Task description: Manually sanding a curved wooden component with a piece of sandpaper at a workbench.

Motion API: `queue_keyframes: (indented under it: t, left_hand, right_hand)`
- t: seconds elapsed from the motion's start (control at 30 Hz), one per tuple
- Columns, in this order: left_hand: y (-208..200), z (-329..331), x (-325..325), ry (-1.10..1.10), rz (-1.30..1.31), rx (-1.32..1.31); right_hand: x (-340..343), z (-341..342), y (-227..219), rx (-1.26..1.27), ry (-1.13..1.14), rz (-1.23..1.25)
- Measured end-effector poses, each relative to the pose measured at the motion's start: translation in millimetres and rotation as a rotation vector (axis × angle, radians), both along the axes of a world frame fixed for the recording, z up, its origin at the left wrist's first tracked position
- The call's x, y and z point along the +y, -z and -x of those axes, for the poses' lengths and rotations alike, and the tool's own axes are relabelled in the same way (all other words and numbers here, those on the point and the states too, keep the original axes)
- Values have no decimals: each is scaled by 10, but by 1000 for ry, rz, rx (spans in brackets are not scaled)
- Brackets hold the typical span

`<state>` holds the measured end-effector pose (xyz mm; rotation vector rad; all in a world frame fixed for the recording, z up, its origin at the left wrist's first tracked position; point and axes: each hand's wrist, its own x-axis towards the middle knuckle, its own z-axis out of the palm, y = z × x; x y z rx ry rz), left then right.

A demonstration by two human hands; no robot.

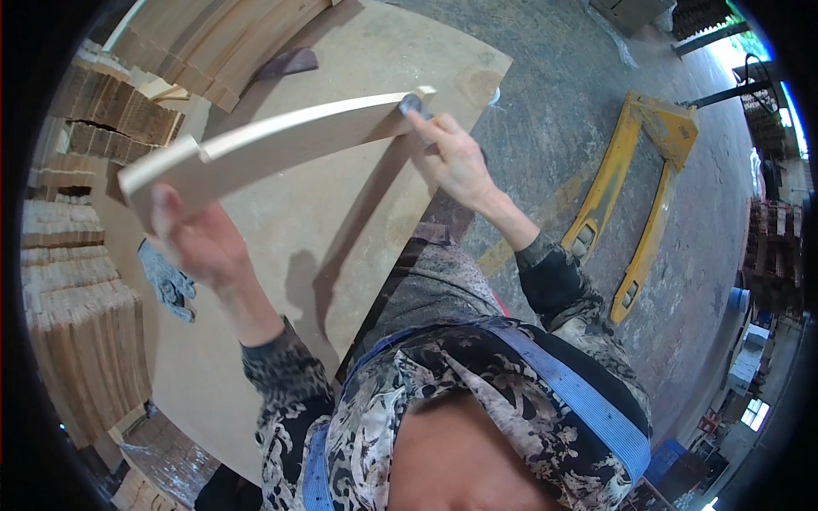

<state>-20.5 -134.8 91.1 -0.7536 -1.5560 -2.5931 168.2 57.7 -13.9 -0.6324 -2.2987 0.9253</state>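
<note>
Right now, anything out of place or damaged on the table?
Mildly odd: a grey glove lies loose on the table beside the stacked boards, though the left hand, holding a wooden board, is bare. No spill or damage stands out.

Table (223, 366) (glove (168, 277) on it) beneath the board (294, 139), stacked planks (89, 341) left, pallet jack (669, 132) right

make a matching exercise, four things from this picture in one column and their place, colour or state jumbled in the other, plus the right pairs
Column one
1. left hand
2. right hand
3. glove
4. pallet jack

Column two
A. yellow, on the floor
B. at the stepped end of the wooden board
C. grey, lying on the table
D. has something grey-blue at its fingertips

Pairs: 1-B, 2-D, 3-C, 4-A
</note>
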Motion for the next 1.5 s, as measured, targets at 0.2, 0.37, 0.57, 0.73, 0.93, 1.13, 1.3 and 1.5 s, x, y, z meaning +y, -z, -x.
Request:
queue_keyframes:
  t: [0.2,0.37,0.57,0.73,0.93,1.13,1.3,1.5]
  left_hand:
    - [-598,53,783,442,82,175]
    - [-520,266,1121,724,68,326]
    - [-608,61,1374,797,110,400]
    - [-628,-186,1535,934,127,438]
    - [-691,-155,1529,960,99,383]
    - [-753,-471,1562,717,232,400]
    - [-649,-184,1522,808,172,446]
    - [-632,-42,1394,374,105,352]
  right_hand:
    - [-70,-187,18,-138,-250,166]
    - [558,-341,-131,-126,65,138]
    - [636,-23,36,-235,-150,-194]
    - [780,42,108,-477,-152,-677]
    - [854,-147,61,-344,-12,-508]
    - [636,22,142,-395,-93,-746]
    - [849,-55,127,-378,35,-540]
    - [358,74,349,-142,64,-371]
